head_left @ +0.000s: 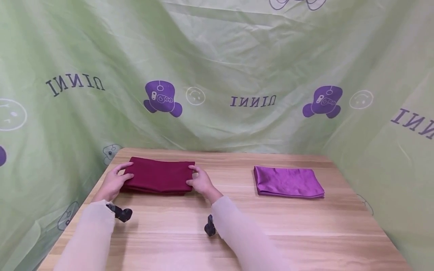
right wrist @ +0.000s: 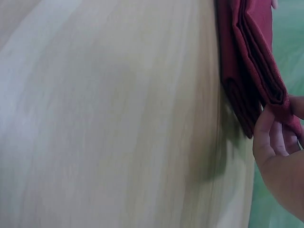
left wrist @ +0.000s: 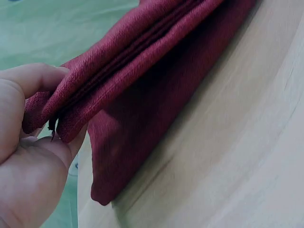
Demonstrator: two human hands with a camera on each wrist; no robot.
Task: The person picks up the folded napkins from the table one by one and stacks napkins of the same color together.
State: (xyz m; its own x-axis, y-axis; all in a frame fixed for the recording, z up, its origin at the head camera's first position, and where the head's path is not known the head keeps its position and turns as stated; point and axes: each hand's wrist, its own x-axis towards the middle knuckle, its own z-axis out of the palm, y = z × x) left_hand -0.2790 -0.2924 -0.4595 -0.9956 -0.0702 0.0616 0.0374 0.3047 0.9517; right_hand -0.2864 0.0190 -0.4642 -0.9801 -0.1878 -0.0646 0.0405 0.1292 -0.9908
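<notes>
A folded dark red cloth [head_left: 159, 176] is at the far left of the table, stretched between both hands. My left hand [head_left: 114, 181] grips its left end, thumb and fingers on either side of the stacked layers, as the left wrist view shows. At the opposite end my right hand [head_left: 202, 182] pinches the layers between thumb and fingers. Both wrist views show the gripped fold raised above a lower dark red layer [right wrist: 242, 109] on the table. In the left wrist view that lower layer [left wrist: 128, 137] slants away beneath the hand.
A folded shiny purple cloth [head_left: 288, 182] lies at the right of the wooden table [head_left: 230, 226]. Green printed curtains [head_left: 217, 67] hang behind and along both sides. A small black device [head_left: 123, 214] is strapped at the left wrist, another black device [head_left: 210, 226] at the right.
</notes>
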